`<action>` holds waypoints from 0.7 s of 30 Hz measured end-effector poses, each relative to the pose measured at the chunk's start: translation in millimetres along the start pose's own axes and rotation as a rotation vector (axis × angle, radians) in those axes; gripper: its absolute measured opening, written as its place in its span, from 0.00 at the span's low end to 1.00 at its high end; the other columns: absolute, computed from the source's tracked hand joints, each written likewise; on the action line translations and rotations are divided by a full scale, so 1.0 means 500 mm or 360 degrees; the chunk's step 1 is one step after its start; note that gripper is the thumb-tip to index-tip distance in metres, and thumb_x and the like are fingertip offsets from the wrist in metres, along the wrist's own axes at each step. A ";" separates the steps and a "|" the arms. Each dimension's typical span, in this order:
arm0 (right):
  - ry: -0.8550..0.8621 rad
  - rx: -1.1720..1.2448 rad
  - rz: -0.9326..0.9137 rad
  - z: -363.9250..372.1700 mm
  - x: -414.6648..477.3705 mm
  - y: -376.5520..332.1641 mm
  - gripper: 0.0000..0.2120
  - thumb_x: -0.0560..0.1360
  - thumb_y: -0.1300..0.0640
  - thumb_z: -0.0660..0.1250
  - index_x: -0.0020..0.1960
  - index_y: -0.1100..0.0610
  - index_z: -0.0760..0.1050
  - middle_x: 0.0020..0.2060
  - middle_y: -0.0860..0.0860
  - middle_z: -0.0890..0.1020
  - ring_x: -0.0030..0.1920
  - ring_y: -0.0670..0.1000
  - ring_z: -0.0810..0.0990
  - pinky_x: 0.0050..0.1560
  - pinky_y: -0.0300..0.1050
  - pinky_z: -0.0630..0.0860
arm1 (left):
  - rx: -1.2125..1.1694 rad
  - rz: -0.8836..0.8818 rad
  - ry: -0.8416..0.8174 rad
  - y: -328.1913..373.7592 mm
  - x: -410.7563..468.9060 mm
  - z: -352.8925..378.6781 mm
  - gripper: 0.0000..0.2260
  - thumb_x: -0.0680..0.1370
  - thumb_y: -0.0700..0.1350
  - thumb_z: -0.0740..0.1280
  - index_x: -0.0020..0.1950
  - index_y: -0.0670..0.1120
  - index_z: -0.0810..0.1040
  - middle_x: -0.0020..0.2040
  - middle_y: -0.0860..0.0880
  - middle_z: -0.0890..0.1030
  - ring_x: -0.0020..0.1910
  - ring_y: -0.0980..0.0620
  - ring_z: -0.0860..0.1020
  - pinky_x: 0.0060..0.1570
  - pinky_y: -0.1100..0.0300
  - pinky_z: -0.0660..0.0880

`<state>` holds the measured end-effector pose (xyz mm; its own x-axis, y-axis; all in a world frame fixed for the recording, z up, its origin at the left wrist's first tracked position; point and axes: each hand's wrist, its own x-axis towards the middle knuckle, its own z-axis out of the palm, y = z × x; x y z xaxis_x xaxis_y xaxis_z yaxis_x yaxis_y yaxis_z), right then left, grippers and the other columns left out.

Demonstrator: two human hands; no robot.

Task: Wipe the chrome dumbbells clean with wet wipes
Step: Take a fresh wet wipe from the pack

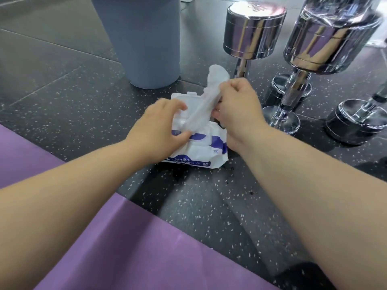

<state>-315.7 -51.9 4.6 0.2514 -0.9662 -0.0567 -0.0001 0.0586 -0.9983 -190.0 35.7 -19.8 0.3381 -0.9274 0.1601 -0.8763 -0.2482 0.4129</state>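
Note:
A white and purple pack of wet wipes (201, 155) lies on the dark speckled floor. My right hand (238, 109) grips a white wet wipe (215, 78) that stretches up out of the pack's opening. My left hand (161, 126) rests on the pack, its fingers by the raised flap and the base of the wipe. Three chrome dumbbells stand on end at the right: one behind the hands (253, 32), a larger one (326, 42) beside it, and a third (360, 120) at the far right, cut off by the frame.
A grey bin (144, 38) stands on the floor just behind and left of the pack. A purple mat (129, 248) covers the near left floor under my arms. Speckled dark floor (209, 206) lies between the mat and the dumbbells.

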 end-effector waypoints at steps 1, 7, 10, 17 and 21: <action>0.0060 0.0057 0.0051 -0.007 0.003 -0.005 0.09 0.81 0.58 0.57 0.42 0.51 0.69 0.36 0.50 0.73 0.37 0.51 0.70 0.38 0.47 0.69 | 0.0038 -0.0084 0.0092 0.002 -0.004 0.003 0.25 0.72 0.54 0.73 0.66 0.51 0.69 0.61 0.49 0.73 0.61 0.47 0.71 0.58 0.55 0.68; 0.0182 0.0025 0.0209 -0.056 -0.016 -0.014 0.06 0.84 0.56 0.55 0.52 0.54 0.70 0.32 0.45 0.73 0.30 0.42 0.69 0.29 0.33 0.68 | -0.0029 -0.0110 0.0068 0.028 -0.012 0.022 0.13 0.75 0.55 0.70 0.58 0.54 0.77 0.45 0.58 0.77 0.52 0.50 0.76 0.51 0.56 0.72; 0.0125 -0.0024 0.0256 -0.075 -0.030 -0.003 0.07 0.84 0.55 0.55 0.55 0.54 0.70 0.22 0.41 0.75 0.31 0.43 0.69 0.31 0.38 0.67 | 0.0056 0.0002 0.0032 0.049 -0.029 0.031 0.21 0.78 0.53 0.66 0.71 0.54 0.71 0.54 0.57 0.81 0.57 0.48 0.76 0.55 0.55 0.71; 0.0162 0.0010 0.0384 -0.102 -0.053 0.029 0.06 0.84 0.56 0.55 0.53 0.52 0.70 0.29 0.44 0.81 0.37 0.47 0.74 0.36 0.40 0.68 | 0.0661 0.0453 0.0090 0.047 -0.049 0.055 0.18 0.78 0.48 0.54 0.35 0.46 0.78 0.38 0.48 0.79 0.39 0.44 0.75 0.33 0.55 0.65; 0.0094 0.0025 0.0414 -0.102 -0.064 0.041 0.07 0.84 0.55 0.55 0.54 0.52 0.71 0.37 0.48 0.84 0.38 0.47 0.75 0.36 0.42 0.69 | 0.0542 0.0189 0.0105 0.040 -0.048 0.063 0.17 0.81 0.49 0.59 0.43 0.41 0.82 0.50 0.45 0.74 0.50 0.46 0.71 0.38 0.57 0.62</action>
<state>-372.9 -32.6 -14.8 0.1883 -0.9310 -0.3128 -0.0420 0.3106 -0.9496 -226.6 44.0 -43.8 0.2388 -0.9381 0.2510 -0.9711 -0.2292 0.0672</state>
